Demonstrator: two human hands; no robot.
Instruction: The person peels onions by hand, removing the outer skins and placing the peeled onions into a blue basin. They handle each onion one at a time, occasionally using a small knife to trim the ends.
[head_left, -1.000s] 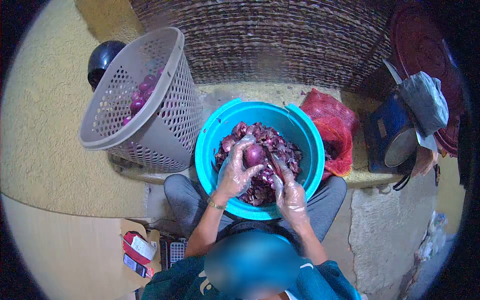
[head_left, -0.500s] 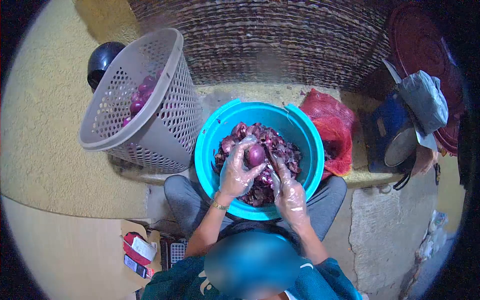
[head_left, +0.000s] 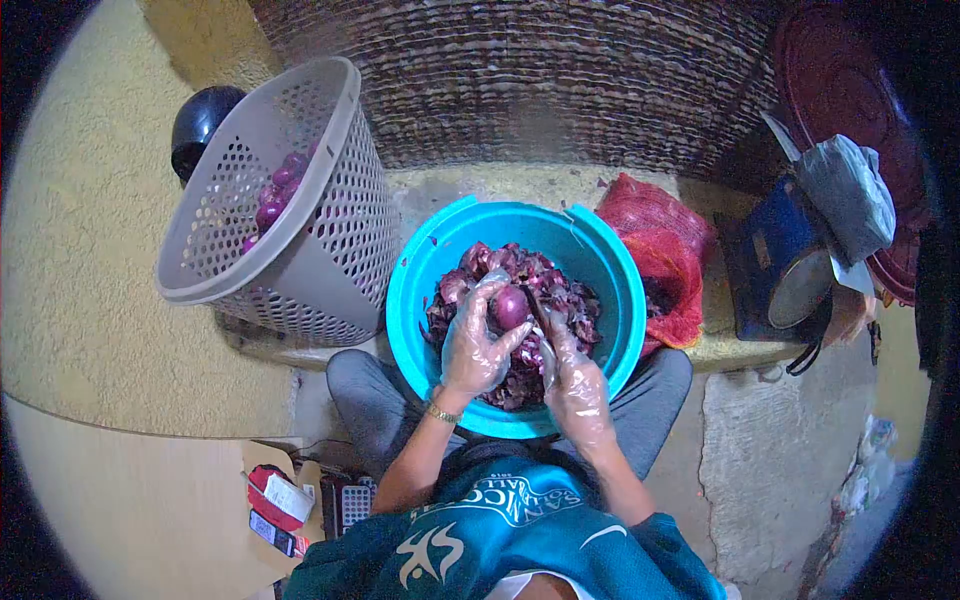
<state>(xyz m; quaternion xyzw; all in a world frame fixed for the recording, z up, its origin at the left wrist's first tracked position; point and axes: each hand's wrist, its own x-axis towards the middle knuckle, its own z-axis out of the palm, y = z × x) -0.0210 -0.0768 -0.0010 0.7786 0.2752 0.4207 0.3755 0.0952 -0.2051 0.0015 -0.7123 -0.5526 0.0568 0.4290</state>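
Over a turquoise tub (head_left: 405, 275) between the knees, my left hand (head_left: 474, 345), in a clear plastic glove, holds a purple onion (head_left: 510, 307) between thumb and fingers. My right hand (head_left: 575, 385), gloved too, is closed around a dark, thin tool, perhaps a knife (head_left: 535, 305), whose tip end is beside the onion. The palm side and grip are partly hidden. Loose purple onion skins (head_left: 515, 385) and some onions lie in the tub below both hands.
A grey perforated basket (head_left: 345, 225) with purple onions (head_left: 275, 195) leans at the left. Right of the tub lies a red mesh bag (head_left: 670, 260). Farther right are a blue container (head_left: 770, 240) and a grey plastic bag (head_left: 845, 195). A phone (head_left: 272, 533) lies at lower left.
The onion in my left hand and the dark tool in my right hand have shifted very slightly against each other. The whole view has moved a little; both hands keep their holds.
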